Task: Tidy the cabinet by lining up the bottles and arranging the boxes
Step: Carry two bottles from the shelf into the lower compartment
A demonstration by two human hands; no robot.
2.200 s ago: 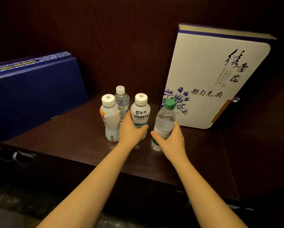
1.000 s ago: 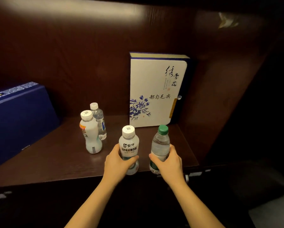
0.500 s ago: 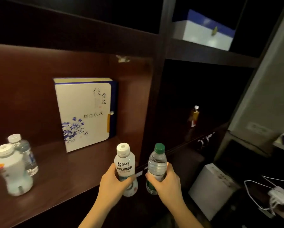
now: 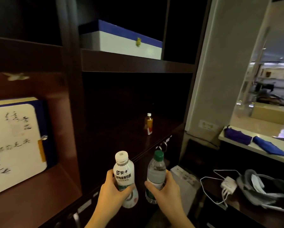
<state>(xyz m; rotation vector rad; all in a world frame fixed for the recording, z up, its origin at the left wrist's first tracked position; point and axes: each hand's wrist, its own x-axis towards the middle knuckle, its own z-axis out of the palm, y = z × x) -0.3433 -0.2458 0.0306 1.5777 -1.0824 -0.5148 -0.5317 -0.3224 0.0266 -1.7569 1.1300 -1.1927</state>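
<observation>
I have a bottle in each hand, both upright and held in the air in front of the cabinet (image 4: 73,89), clear of any shelf. My left hand (image 4: 114,190) is wrapped around the lower half of the white drink bottle (image 4: 124,175), thumb across the front of its label. My right hand (image 4: 164,190) is closed around the lower part of the clear water bottle (image 4: 156,170), the one with the green cap. The two bottles sit just beside each other without touching.

Ahead of them is the dark middle compartment, where a small orange bottle (image 4: 148,124) with a white cap stands alone towards the back right of its shelf. In the compartment to the left, a white box with blue flowers (image 4: 14,142) stands upright against the back wall, close to the right side panel. On the shelf above the middle compartment a white box with a blue lid (image 4: 121,41) lies flat, reaching the front edge.

Off to the right, a white charger and cable (image 4: 226,186) lie on a low dark surface, and a blue cloth (image 4: 268,145) rests on the window ledge.
</observation>
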